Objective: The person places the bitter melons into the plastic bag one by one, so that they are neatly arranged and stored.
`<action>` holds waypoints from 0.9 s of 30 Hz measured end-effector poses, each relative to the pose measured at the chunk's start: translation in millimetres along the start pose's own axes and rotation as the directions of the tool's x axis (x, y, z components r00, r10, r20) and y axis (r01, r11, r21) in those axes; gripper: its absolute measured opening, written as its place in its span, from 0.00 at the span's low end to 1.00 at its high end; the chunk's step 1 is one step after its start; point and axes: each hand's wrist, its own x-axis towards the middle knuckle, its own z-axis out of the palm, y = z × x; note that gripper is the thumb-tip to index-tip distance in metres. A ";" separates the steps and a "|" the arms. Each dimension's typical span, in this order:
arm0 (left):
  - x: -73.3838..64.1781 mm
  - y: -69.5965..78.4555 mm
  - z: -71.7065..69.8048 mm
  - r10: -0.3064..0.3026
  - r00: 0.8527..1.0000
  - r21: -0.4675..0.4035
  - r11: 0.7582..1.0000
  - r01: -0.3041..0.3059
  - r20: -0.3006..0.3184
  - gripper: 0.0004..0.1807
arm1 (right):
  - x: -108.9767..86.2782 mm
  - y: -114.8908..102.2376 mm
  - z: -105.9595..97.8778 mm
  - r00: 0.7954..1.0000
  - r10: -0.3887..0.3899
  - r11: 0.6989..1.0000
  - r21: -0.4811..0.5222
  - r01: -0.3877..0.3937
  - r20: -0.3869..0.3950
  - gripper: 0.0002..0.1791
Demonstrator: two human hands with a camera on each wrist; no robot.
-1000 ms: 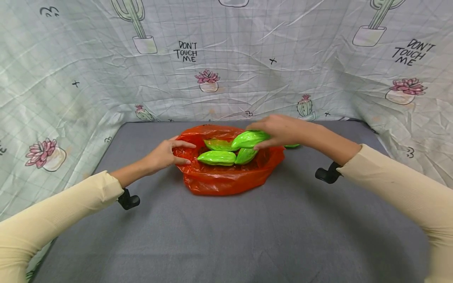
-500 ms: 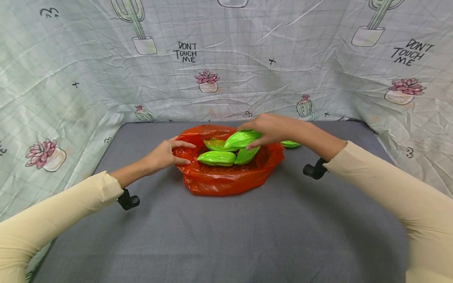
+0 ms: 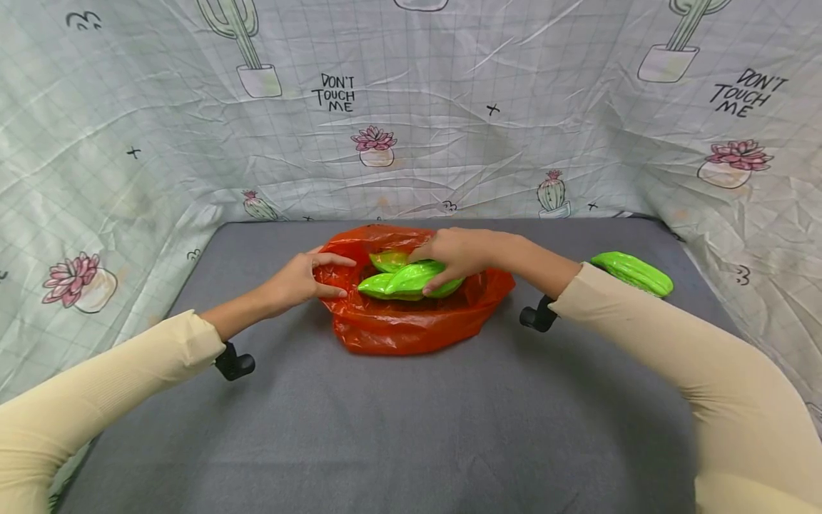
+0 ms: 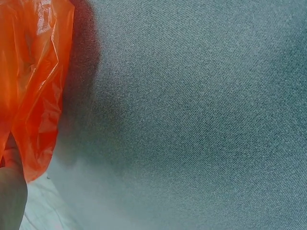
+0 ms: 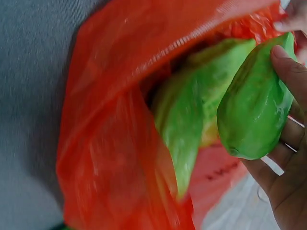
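Observation:
A red plastic bag (image 3: 404, 334) stands with its mouth spread wide, with several green ribbed papaya-like fruits inside. My right hand (image 3: 459, 251) grips one such fruit (image 5: 254, 108) over the bag's mouth. In the head view it overlaps the fruits below, among them a front-left one (image 3: 369, 287) and a rear one (image 3: 387, 260). The right wrist view shows thumb and fingers round its side. My left hand (image 3: 298, 280) lies at the bag's left rim, thumb and index finger reaching apart into the mouth. Beside the bag, the left wrist view shows only part of that hand (image 4: 10, 187).
Another green ribbed fruit (image 3: 632, 273) lies on the grey cloth-covered table (image 3: 411, 435) at the back right, partly behind the right sleeve. A printed cloth (image 3: 437, 168) with cactus drawings hangs round the back and sides.
My right hand has moved left and down over the bag with the fruit in its grip. The fruit on the table at right has come into fuller view. My left hand stays put.

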 end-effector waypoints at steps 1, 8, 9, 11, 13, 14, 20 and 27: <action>0.0 -0.1 0.1 0.001 1.000 0.000 1.000 -0.001 0.001 0.29 | 3.9 -0.9 3.1 1.000 -0.005 1.000 0.000 0.005 0.004 0.34; -0.2 0.3 -0.1 -0.004 1.000 0.002 1.000 0.004 0.016 0.30 | 26.8 -5.5 19.7 1.000 -0.023 0.998 -0.056 0.022 -0.005 0.33; -0.1 0.5 -0.1 -0.002 1.000 0.001 1.000 0.002 0.017 0.30 | 29.3 -6.5 20.7 1.000 -0.023 0.997 -0.067 0.022 -0.013 0.32; 0.1 1.2 -0.6 0.002 1.000 -0.003 1.000 -0.001 0.017 0.30 | 34.4 -8.3 22.1 0.999 -0.022 0.995 -0.094 0.019 -0.031 0.32; 0.1 2.4 -1.0 0.005 1.000 -0.002 1.000 -0.005 0.021 0.30 | 38.6 -10.2 22.0 0.999 -0.008 0.994 -0.108 0.003 -0.047 0.32; 0.3 2.9 -1.1 0.007 1.000 0.001 1.000 -0.007 0.023 0.30 | 40.6 -11.1 21.8 0.999 0.006 0.994 -0.113 -0.012 -0.054 0.32; 0.6 5.0 -1.2 0.003 1.000 -0.002 1.000 -0.003 0.024 0.30 | 53.4 -15.1 21.7 0.991 0.122 0.986 -0.103 -0.127 -0.059 0.34; 0.7 3.4 -1.0 -0.003 1.000 -0.035 0.999 0.004 0.026 0.31 | 62.3 -21.7 21.6 0.991 0.132 0.988 -0.078 -0.133 -0.011 0.29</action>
